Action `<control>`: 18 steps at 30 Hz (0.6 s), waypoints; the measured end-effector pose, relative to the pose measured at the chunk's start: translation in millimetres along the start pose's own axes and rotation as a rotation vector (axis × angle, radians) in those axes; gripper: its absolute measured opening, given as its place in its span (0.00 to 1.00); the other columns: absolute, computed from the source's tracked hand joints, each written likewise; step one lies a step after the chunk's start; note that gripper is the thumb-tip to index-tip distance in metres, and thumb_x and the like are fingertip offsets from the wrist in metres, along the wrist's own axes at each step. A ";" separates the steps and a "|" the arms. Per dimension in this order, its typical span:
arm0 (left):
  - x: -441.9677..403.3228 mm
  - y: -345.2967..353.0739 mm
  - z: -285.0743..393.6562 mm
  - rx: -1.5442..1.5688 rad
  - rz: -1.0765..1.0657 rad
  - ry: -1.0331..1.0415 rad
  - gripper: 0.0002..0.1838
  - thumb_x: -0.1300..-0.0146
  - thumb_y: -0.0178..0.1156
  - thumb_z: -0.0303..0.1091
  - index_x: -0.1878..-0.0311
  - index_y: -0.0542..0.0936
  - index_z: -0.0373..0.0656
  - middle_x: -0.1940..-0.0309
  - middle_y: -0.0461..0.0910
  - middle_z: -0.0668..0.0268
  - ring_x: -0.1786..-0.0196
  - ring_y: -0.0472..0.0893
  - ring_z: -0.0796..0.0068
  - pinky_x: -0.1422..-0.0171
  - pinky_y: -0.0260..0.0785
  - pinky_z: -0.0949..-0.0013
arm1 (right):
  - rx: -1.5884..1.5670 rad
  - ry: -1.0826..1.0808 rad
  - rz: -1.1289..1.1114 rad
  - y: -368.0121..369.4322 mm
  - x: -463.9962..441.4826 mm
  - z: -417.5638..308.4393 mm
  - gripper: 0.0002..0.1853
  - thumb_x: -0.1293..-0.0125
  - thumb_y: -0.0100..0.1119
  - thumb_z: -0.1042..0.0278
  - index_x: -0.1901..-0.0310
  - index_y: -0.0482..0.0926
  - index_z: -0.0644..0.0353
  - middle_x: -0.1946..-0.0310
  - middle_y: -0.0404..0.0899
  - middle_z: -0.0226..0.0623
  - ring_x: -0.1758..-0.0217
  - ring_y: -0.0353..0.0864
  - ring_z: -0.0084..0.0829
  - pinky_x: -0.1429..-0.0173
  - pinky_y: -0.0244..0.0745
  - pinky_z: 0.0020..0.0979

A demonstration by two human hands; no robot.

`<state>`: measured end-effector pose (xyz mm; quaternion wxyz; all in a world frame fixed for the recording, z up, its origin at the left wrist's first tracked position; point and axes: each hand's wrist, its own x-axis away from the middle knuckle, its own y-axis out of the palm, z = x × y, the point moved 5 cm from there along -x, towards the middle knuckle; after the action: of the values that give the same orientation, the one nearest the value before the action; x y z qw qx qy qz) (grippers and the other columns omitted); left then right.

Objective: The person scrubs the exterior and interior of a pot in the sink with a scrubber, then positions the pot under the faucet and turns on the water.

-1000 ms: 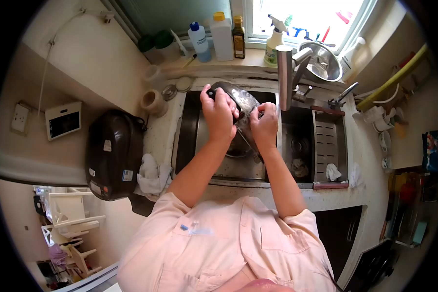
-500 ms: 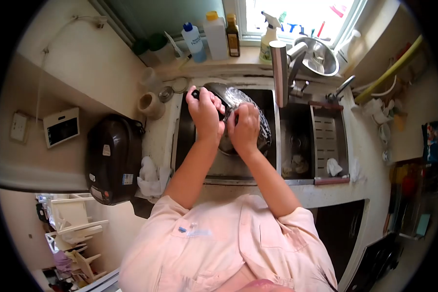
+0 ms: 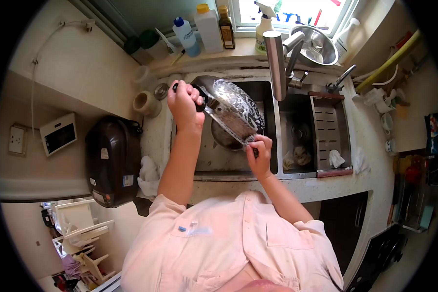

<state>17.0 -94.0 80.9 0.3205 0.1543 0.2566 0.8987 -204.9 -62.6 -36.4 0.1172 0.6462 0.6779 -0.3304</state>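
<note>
A metal pan [image 3: 236, 104] with white suds on its outside is held tilted on edge over the large sink basin [image 3: 204, 163]. My left hand [image 3: 186, 103] is wrapped round its black handle at the upper left. At the pan's lower right rim, my right hand [image 3: 259, 151] pinches a small dark scrubber [image 3: 250, 140] against it. Part of the scrubber is hidden by the fingers. Below the pan, another round metal item [image 3: 224, 136] shows partly on the basin floor.
The faucet [image 3: 276, 65] stands behind the divider, beside a smaller basin with a slotted tray [image 3: 328, 131]. Bottles [image 3: 209, 29] and a steel bowl [image 3: 314, 46] line the sill. A dark rice cooker [image 3: 113, 160] and white cloth [image 3: 149, 176] are at left.
The pan now shows more of its sudsy outer side. My left hand has moved left with the handle, and my right hand has moved down along the rim, away from the left.
</note>
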 end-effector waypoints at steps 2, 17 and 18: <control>0.4 -3.3 1.4 0.016 -0.002 0.000 0.12 0.36 0.45 0.28 0.50 0.63 0.38 0.79 0.60 0.70 0.82 0.61 0.81 0.81 0.55 0.75 | 0.013 -0.051 0.021 6.1 -9.6 -5.7 0.08 0.53 0.64 0.75 0.72 0.74 0.56 0.61 0.74 0.34 0.55 0.71 0.38 0.51 0.64 0.36; -9.3 -21.8 5.2 -0.026 -0.045 -0.019 0.08 0.35 0.46 0.30 0.71 0.62 0.46 0.80 0.60 0.73 0.81 0.60 0.84 0.81 0.53 0.77 | 0.060 0.015 0.111 20.9 11.3 -13.7 0.09 0.51 0.62 0.74 0.69 0.73 0.55 0.62 0.73 0.35 0.56 0.70 0.38 0.51 0.62 0.36; -10.1 -23.5 5.1 -0.031 -0.094 -0.017 0.09 0.35 0.46 0.31 0.72 0.62 0.47 0.80 0.60 0.73 0.81 0.59 0.85 0.81 0.52 0.78 | 0.015 -0.046 0.055 26.6 -11.5 -33.5 0.08 0.51 0.62 0.75 0.69 0.73 0.55 0.62 0.73 0.36 0.56 0.70 0.39 0.51 0.61 0.36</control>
<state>38.5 -83.2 70.7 0.3668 0.1449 0.2468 0.8852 -168.9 -53.1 -12.2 0.1367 0.6576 0.6546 -0.3470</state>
